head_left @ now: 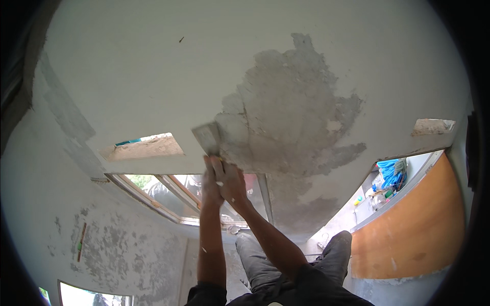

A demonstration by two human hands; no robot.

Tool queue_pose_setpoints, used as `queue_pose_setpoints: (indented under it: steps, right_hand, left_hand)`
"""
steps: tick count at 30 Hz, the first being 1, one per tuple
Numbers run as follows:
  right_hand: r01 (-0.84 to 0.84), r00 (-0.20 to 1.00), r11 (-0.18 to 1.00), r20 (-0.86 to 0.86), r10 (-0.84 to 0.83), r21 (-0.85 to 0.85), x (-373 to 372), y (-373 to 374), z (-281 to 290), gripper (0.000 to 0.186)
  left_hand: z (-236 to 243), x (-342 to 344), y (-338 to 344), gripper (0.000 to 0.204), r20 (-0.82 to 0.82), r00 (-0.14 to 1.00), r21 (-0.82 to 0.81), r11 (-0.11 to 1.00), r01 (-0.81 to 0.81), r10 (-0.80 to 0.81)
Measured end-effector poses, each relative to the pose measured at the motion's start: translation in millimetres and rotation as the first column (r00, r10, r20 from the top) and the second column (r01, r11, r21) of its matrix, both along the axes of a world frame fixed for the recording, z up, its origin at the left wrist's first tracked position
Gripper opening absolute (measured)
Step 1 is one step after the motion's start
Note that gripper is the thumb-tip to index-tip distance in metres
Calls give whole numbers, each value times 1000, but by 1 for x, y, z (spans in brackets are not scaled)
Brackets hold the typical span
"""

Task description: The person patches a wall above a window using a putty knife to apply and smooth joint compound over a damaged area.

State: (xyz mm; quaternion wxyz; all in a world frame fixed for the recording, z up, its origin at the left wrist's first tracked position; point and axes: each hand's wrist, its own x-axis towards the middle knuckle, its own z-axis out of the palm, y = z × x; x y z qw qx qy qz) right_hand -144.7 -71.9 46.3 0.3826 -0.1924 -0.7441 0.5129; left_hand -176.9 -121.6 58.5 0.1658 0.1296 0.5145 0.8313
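A wide putty knife (206,136) has its flat blade against the pale wall, at the left edge of a large grey patch of wet-looking filler (291,102). My right hand (234,182) is closed around its handle, which is mostly hidden by the fingers. Alongside it, my left hand (212,186) is closed on the same tool, its fingers reaching up toward the blade. Both hands are slightly blurred and carry pale smears. The two forearms rise together from the lower edge.
Below the hands runs a framed window (173,196). Small openings pierce the wall at left (148,147) and right (434,126). An orange door panel (408,224) stands at right, near a doorway with blue coiled hose (392,174). A level-like stick (81,242) rests against the patched left wall.
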Motion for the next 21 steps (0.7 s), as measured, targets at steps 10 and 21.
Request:
queue_pose_setpoints:
  steps: [10,21]
  right_hand:
    - [-88,989,992,109,97,-88,14,-11,-2,56]
    - [-68,987,998,145,69,-12,14,-10,-3,53]
  left_hand:
    - [-45,-17,-16,57,-67,998,-29,1000,7,-8]
    - [-42,-10,-13,55,71,997,-90,995,42,-36]
